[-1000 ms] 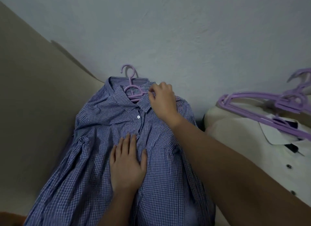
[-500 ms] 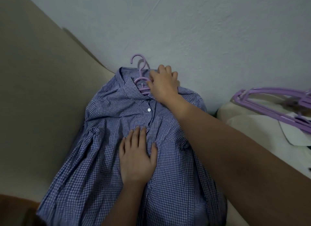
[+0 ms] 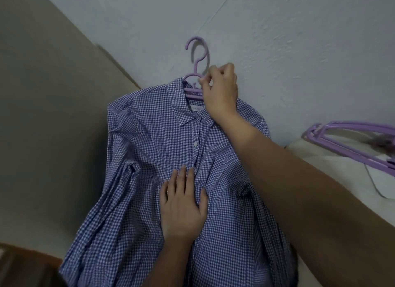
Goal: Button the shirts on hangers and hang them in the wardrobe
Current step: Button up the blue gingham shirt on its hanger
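A blue-and-white checked shirt (image 3: 149, 150) lies flat on a beige surface, buttoned down its front, with a purple plastic hanger (image 3: 195, 58) inside it and the hook sticking out past the collar against the pale wall. My right hand (image 3: 220, 92) grips the hanger at its neck, just above the collar, fingers curled round it. My left hand (image 3: 182, 203) lies flat on the shirt's front placket, fingers straight, pressing the cloth down.
A pale wall (image 3: 277, 41) rises behind the shirt. At the right, several purple hangers (image 3: 350, 137) rest on a white garment (image 3: 320, 169). The beige surface (image 3: 42, 115) stretches to the left. A brown edge (image 3: 21, 263) shows at the lower left.
My right hand moved from the collar up to the hanger's neck and took hold of it. The hook now stands clear above the collar. My left hand stayed flat on the shirt.
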